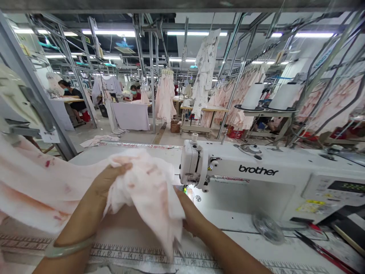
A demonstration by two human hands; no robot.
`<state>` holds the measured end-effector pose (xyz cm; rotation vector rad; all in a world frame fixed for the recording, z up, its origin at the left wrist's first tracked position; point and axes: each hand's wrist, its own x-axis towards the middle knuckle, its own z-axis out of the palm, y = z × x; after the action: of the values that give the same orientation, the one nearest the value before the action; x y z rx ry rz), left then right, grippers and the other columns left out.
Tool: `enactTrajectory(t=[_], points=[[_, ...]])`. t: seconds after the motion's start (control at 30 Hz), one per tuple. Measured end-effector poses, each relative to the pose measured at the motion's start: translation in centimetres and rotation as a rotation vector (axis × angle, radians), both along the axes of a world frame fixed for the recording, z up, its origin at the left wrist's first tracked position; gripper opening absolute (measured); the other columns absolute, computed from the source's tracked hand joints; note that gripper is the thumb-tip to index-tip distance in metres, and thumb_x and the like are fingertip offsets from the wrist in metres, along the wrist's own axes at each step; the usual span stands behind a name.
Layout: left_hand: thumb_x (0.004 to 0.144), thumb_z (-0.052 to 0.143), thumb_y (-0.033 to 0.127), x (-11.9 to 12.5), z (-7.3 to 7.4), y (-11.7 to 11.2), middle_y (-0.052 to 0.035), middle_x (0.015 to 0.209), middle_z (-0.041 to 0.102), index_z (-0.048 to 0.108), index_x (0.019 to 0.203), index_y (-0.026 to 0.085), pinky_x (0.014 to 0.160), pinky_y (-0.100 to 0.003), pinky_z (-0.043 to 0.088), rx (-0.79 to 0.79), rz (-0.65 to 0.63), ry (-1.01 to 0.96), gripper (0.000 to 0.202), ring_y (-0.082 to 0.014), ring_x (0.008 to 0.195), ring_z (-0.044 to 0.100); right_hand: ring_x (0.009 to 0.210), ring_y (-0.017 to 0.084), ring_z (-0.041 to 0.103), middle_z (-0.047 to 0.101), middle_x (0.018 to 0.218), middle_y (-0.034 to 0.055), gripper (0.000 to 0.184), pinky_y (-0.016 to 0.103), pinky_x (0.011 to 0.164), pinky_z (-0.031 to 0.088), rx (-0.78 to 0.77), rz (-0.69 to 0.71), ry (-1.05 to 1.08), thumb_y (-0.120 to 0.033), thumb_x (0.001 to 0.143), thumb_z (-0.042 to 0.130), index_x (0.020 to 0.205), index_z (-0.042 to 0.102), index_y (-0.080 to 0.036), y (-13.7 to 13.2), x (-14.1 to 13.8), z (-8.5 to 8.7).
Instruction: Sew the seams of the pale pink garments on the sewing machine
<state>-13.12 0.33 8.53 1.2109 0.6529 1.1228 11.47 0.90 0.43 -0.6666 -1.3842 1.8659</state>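
Observation:
My left hand (pixel 107 180) is closed on a bunched piece of pale pink printed fabric (pixel 148 190) and holds it up over the table. My right hand (pixel 189 215) sits under the cloth's lower right edge, with its fingers mostly hidden by the fabric; it appears to grip the cloth. More of the same pink fabric (pixel 34 186) trails off to the left. A white Brother sewing machine (pixel 256 171) stands just right of the hands, its needle head (pixel 192 167) close to the cloth.
A ruler strip (pixel 137 255) runs along the table's front edge. Scissors (pixel 319 243) lie at the right. Thread cones (pixel 281 97) stand behind the machine. Hanging garments (pixel 165 95) and seated workers (pixel 70 93) fill the hall beyond.

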Motion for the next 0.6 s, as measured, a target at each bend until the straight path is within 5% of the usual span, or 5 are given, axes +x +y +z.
enactTrajectory(t=[0.13,0.3,0.4,0.53,0.6], points=[[0.096,0.052,0.033,-1.9,1.5,-2.1,-0.0094,0.101,0.076,0.058,0.128,0.015,0.094,-0.044,0.055,0.063,0.187,-0.313,0.037,-0.0272,0.102,0.070,0.109,0.026,0.057,0.060,0.124,0.0086,0.052,0.042,0.098,0.042,0.131,-0.020,-0.090,-0.044,0.076,0.074,0.122,0.062,-0.023,-0.2,0.5,-0.3],[0.098,0.041,0.017,-2.5,3.0,-6.1,-0.0056,0.123,0.068,0.037,0.148,0.026,0.104,-0.046,0.046,-0.048,0.283,-0.678,0.050,-0.0263,0.122,0.058,0.141,0.026,0.030,0.025,0.157,0.0062,0.082,0.047,0.114,0.028,0.531,0.034,-0.399,-0.026,0.080,0.068,0.151,0.027,-0.032,-1.9,0.0,-0.5],[0.099,0.039,0.013,-1.8,4.3,-8.1,0.0007,0.124,0.068,0.032,0.149,0.036,0.103,-0.045,0.047,0.017,0.326,-0.659,0.056,-0.0249,0.121,0.058,0.145,0.028,0.020,0.027,0.156,0.0103,0.088,0.049,0.118,0.019,0.684,-0.054,-0.470,-0.028,0.079,0.070,0.153,0.023,-0.025,-2.6,-2.0,0.3],[0.100,0.042,0.021,-0.8,6.9,-10.0,0.0081,0.119,0.070,0.034,0.146,0.047,0.099,-0.044,0.051,0.144,0.505,-0.525,0.053,-0.0244,0.117,0.061,0.145,0.034,0.014,0.034,0.151,0.0133,0.099,0.053,0.119,0.010,0.696,-0.309,-0.476,-0.033,0.071,0.079,0.152,0.025,-0.020,-2.0,-5.0,3.1],[0.098,0.050,0.028,-0.9,8.3,-10.7,0.0062,0.117,0.071,0.037,0.145,0.045,0.097,-0.043,0.053,0.174,0.584,-0.370,0.051,-0.0261,0.114,0.063,0.145,0.036,0.015,0.036,0.150,0.0107,0.093,0.053,0.120,0.005,0.667,-0.321,-0.434,-0.041,0.068,0.083,0.147,0.037,-0.022,-1.3,-5.8,4.8]])
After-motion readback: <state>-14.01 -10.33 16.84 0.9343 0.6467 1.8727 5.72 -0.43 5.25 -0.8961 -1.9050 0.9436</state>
